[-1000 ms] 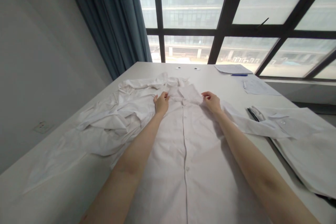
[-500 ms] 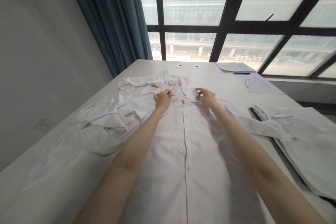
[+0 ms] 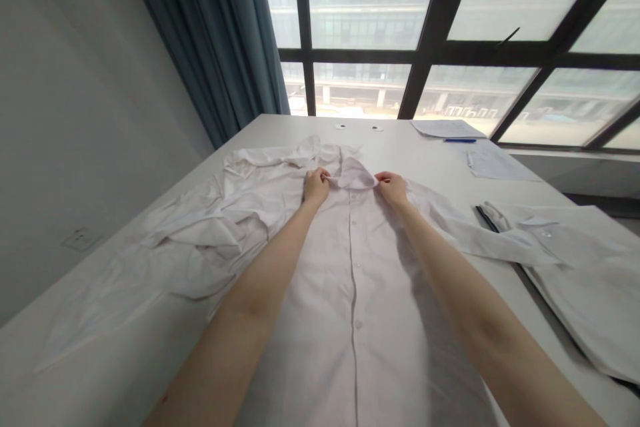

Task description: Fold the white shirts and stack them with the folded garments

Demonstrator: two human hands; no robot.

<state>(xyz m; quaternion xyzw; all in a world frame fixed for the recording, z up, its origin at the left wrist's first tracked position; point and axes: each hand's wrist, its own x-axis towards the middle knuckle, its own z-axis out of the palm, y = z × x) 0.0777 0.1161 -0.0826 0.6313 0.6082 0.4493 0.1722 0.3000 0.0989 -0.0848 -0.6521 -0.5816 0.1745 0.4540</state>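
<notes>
Collar [image 3: 356, 179] ends covered, button-up shirt [image 3: 385, 300] cut off below
The left hand [image 3: 317, 187] and right hand [image 3: 393, 189] hide the collar's ends; the right edge crops the folded white garment [image 3: 590, 310]; marks on the papers [image 3: 445, 128] are too small to read.

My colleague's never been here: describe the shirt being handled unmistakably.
By the black-framed glass window stands a white table. On it, the left hand and right hand hold the collar of a white buttoned shirt. It lies largely flat, front up, unlike the crumpled white cloth heap to its left.
</notes>
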